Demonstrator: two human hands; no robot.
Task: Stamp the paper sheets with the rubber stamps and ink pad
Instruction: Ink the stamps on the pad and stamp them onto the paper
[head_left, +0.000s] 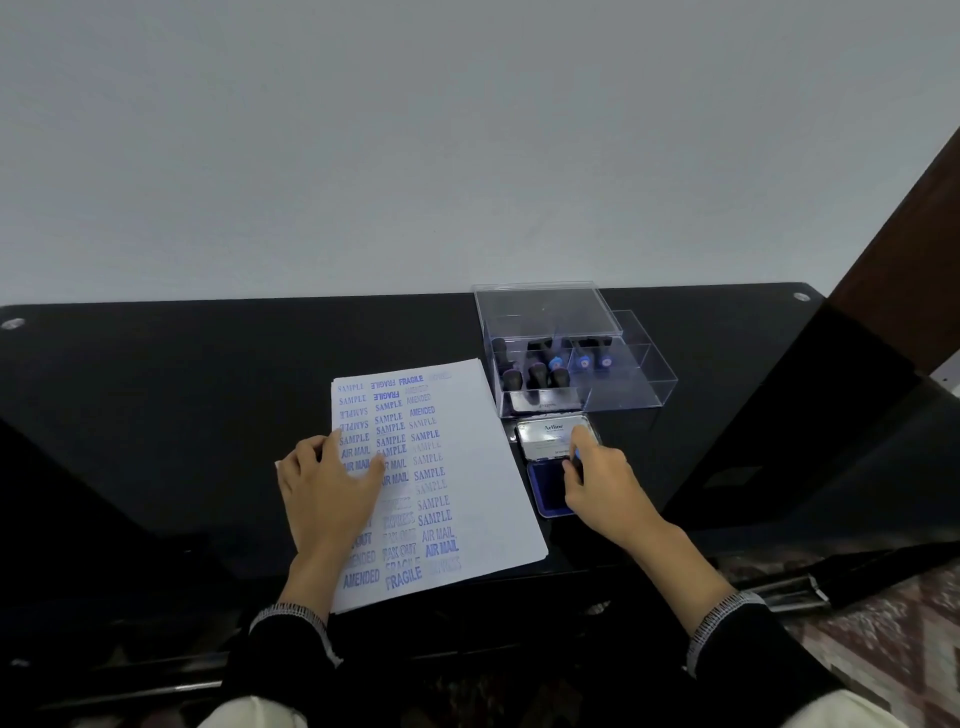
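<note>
A stack of white paper sheets (467, 467) lies on the black table, its top sheet covered with several blue stamped words. My left hand (324, 486) rests flat on the sheet's left half, fingers apart. To the right lies the ink pad (545, 491), open, with its silver lid (550, 439) folded back. My right hand (597, 480) is over the blue pad, fingers closed on a small dark rubber stamp (575, 460) that is mostly hidden. Several more rubber stamps (537, 374) stand in a clear plastic box (623, 384) behind the pad.
The black glossy table (182, 415) runs against a pale wall. The clear box's lid (545, 309) sits on top of the box, shifted left. A dark wooden edge (898, 291) rises at the far right, with patterned floor (893, 623) below it.
</note>
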